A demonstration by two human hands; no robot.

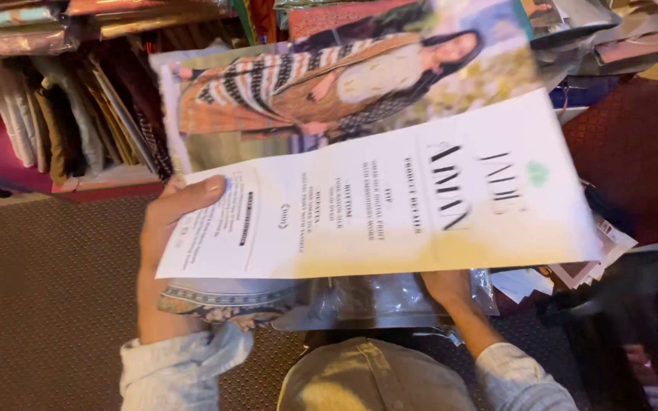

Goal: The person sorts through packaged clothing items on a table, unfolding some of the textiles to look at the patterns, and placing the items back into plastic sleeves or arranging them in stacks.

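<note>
My left hand point(169, 236) grips the left end of a long card insert point(390, 198), thumb on top of its white printed panel. The insert's upper half is a photo panel point(329, 84) of a person in a patterned striped garment. My right hand point(447, 285) holds the lower edge from beneath, mostly hidden by the card. Under the card lies a clear plastic packet point(375, 301) with patterned folded fabric point(222, 301) showing at its left end.
Folded fabrics stand in a row on a shelf point(70, 122) at upper left. More packaged cloth is stacked along the top point(618, 38). A dark red patterned cloth point(641, 152) lies at right. Brown carpet point(47, 304) covers the floor; papers point(573, 270) lie at right.
</note>
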